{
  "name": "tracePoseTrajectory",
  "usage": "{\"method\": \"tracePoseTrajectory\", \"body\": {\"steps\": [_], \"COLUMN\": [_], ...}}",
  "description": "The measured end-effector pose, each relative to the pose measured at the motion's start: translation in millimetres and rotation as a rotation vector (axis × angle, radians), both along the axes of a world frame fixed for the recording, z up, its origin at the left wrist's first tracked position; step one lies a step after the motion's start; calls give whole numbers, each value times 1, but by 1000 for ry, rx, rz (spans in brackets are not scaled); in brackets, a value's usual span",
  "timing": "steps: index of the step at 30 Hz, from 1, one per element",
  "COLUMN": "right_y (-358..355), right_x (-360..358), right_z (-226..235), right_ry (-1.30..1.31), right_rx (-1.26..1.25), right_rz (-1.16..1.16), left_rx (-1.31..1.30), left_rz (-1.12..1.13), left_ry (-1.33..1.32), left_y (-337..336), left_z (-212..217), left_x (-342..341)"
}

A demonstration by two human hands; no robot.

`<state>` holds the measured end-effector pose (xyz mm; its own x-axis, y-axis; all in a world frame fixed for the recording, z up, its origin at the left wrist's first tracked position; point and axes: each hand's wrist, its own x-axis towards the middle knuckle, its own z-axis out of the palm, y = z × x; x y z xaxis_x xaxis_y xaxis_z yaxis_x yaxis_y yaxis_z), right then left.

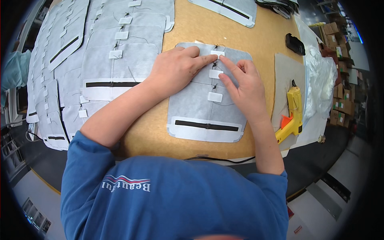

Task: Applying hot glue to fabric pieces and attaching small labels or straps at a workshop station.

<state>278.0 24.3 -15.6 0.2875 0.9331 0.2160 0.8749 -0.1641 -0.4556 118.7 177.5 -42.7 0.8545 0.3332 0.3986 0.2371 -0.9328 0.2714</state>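
1. Grey felt panel (pixel 192 108) is lying flat on the brown worktable (pixel 264 36), directly in front of the person and under both hands.
2. Left hand (pixel 176 70) is resting palm-down across the panel's upper left part, its forefinger pressing the topmost white patch (pixel 217 53); the fingers are lying flat, clamped on nothing.
3. Right hand (pixel 244 86) is lying on the panel's upper right part, its forefinger tip touching the same patch, so the two forefingers are meeting there; it too is gripping nothing.
4. Panel is showing a rounded outline, a thin dark wire running down its middle under three small white patches, and a black strip (pixel 206 125) on a white band along its near edge.
5. Stack of like panels (pixel 116 64) is lying overlapped just left of the hands.
6. Yellow glue gun (pixel 293 116) is resting on the table well right of the right hand, beyond a grey sheet (pixel 284 76).
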Motion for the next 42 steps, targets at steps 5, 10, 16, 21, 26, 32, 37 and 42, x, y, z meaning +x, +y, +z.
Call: {"method": "tracePoseTrajectory", "body": {"steps": [5, 10, 16, 21, 26, 32, 37, 42], "right_y": [0, 2, 4, 7, 3, -1, -4, -2], "right_x": [-1, 0, -1, -2, -4, -8, -6, -6], "right_z": [-1, -4, -2, -5, -4, -10, -13, -22], "right_ry": [-19, -56, 99, -101, -103, -158, -140, -185], "right_rx": [22, 31, 40, 8, 15, 77, 69, 159], "right_rz": [4, 4, -83, -51, -20, -29, -63, -89], "left_rx": [-8, 30, -9, 71, 61, -225, -231, -222], "left_rz": [-14, -15, -11, -21, -6, 86, 249, 85], "left_ry": [16, 31, -11, 26, 47, 78, 223, 226], "left_y": [0, 0, 0, -1, -3, 12, 25, 44], "left_z": [1, 0, 0, 3, 3, 15, 30, 39], "left_x": [0, 1, 3, 3, 1, 0, -6, -7]}}
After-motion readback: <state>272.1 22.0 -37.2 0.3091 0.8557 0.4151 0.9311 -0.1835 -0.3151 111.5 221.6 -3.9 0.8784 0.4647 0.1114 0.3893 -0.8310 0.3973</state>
